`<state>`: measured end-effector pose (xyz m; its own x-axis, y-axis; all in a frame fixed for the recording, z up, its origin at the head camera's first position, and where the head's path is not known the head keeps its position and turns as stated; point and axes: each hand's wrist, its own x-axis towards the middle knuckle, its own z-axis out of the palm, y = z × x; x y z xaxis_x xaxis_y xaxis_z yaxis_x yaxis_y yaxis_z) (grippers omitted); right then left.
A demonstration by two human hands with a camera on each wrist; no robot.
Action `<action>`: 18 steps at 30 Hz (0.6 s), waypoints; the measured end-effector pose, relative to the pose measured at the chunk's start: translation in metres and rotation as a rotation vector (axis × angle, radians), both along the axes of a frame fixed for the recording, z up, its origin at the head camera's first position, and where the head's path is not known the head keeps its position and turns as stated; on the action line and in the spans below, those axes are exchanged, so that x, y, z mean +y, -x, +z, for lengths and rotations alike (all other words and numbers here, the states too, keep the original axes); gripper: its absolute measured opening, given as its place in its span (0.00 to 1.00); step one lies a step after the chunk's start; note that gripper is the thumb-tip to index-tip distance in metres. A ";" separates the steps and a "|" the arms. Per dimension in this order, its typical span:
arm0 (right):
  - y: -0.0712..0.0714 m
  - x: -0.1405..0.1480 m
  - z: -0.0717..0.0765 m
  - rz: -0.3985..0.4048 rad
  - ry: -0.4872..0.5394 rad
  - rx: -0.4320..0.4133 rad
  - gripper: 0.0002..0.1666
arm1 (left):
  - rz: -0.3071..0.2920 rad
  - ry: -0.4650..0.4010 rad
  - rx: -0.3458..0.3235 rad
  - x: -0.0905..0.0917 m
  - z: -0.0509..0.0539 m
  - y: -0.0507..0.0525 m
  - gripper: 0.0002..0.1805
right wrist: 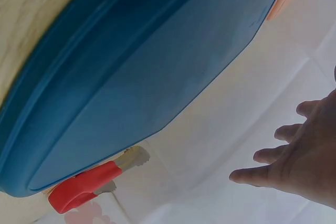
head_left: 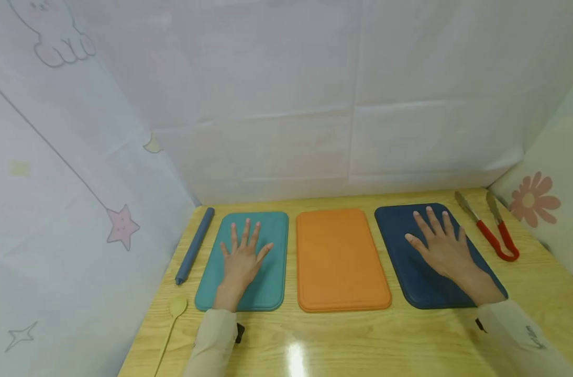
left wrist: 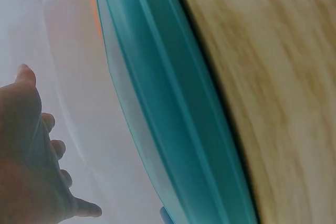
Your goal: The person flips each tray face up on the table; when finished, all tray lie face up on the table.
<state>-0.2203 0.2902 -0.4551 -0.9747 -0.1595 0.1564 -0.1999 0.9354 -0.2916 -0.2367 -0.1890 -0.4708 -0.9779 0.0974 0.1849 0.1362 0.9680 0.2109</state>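
Observation:
With fingers spread, my left hand [head_left: 241, 263] hovers over a teal rectangular board [head_left: 273, 251] with a raised rim. The left wrist view shows a gap between that hand [left wrist: 31, 156] and the teal board [left wrist: 157, 87]. My right hand [head_left: 444, 251], its fingers also spread, is held above a navy blue board [head_left: 399, 225]. In the right wrist view this hand [right wrist: 299, 156] likewise stands apart from the navy board [right wrist: 152, 72]. Between the two lies an orange board [head_left: 340, 262] of similar shape. Neither hand holds anything.
Red-handled metal tongs [head_left: 498, 238] lie spread at the right. Along the left edge are a blue-grey rod [head_left: 195, 246] and a yellow spoon [head_left: 177, 306]. Pale printed cloth [head_left: 277, 104] hangs around the wooden table [head_left: 343, 340] at the back and sides.

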 end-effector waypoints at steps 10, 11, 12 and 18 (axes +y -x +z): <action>0.001 0.007 0.000 -0.016 -0.001 -0.008 0.45 | -0.029 -0.011 -0.015 0.029 0.000 0.000 0.40; 0.002 0.008 0.001 -0.019 0.001 -0.011 0.45 | -0.034 -0.018 -0.010 0.033 0.001 0.000 0.40; 0.002 0.009 0.000 -0.022 0.002 -0.014 0.45 | -0.042 -0.025 -0.004 0.036 0.001 0.000 0.41; 0.001 0.015 -0.003 -0.038 0.006 -0.048 0.45 | -0.070 -0.021 0.001 0.059 0.007 0.004 0.42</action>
